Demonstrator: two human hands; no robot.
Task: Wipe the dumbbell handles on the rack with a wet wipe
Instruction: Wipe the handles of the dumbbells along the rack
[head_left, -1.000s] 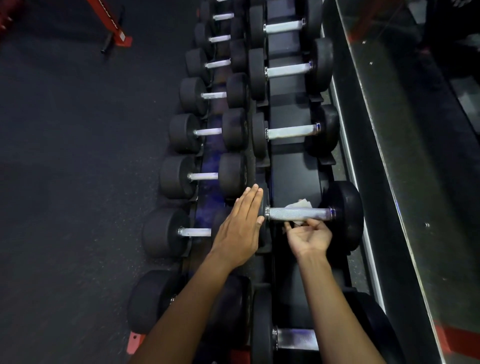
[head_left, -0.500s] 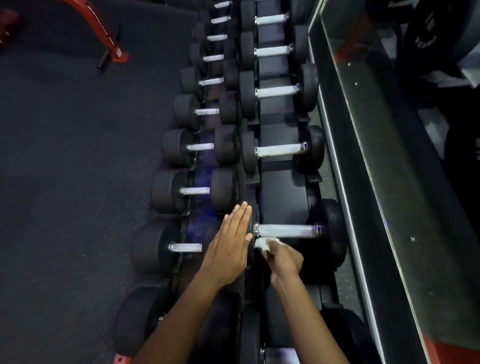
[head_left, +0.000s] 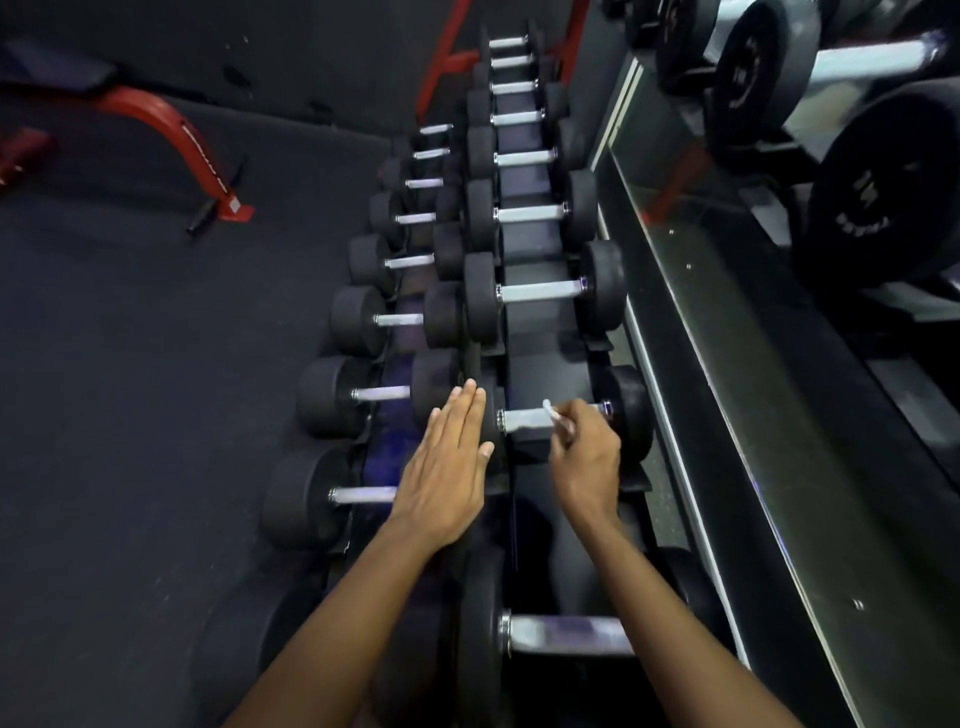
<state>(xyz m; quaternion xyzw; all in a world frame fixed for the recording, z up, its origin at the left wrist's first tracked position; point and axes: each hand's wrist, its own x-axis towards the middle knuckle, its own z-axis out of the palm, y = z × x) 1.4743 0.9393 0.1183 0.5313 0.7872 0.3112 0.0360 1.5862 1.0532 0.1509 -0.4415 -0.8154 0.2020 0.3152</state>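
Two bare hands are working at a dumbbell rack (head_left: 524, 364): the left hand (head_left: 447, 467), fingers flat together, is steadying a weight head while the right hand (head_left: 587, 457) is pinching a wet wipe (head_left: 551, 413) against the near handle (head_left: 524, 419).

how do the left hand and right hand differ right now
The left hand lies flat with fingers straight and together, resting on the black end of a dumbbell; the right hand is curled closed. The left hand holds nothing, while the right hand pinches a white wet wipe against the dumbbell handle. The left hand sits at the handle's left end, the right hand toward its right end. Both are bare and reach to the same dumbbell.
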